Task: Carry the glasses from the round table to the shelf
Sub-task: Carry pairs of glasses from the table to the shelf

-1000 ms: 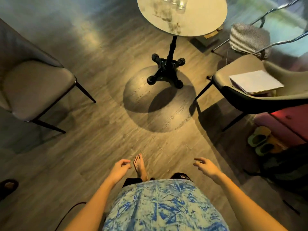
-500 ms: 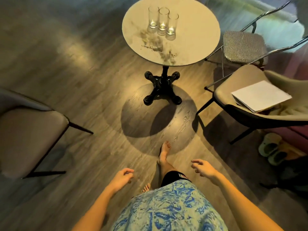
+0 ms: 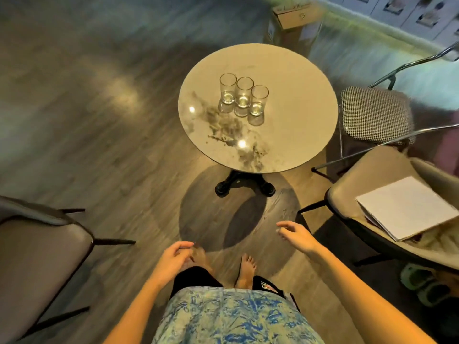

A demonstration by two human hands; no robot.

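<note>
Three clear glasses stand in a tight row on the round table [image 3: 298, 130]: the left glass [image 3: 227, 88], the middle glass [image 3: 244, 93] and the right glass [image 3: 259, 100]. The table has a pale marbled top on a black pedestal foot. My left hand [image 3: 173, 256] hangs low in front of my body, fingers loosely curled, holding nothing. My right hand [image 3: 295, 235] is a little higher and further forward, fingers relaxed, also holding nothing. Both hands are well short of the table's near edge. No shelf is clearly in view.
A padded grey chair [image 3: 37, 259] stands at the left. At the right, a beige chair [image 3: 372, 194] carries a white book [image 3: 407, 209], and behind it is a metal-framed chair with a checked cushion [image 3: 372, 112]. A cardboard box [image 3: 293, 13] sits beyond the table. Slippers [image 3: 422, 284] lie lower right.
I have walked toward the round table; it and the three glasses now sit closer and lower in view. Both hands stay free, the right one raised slightly forward.
</note>
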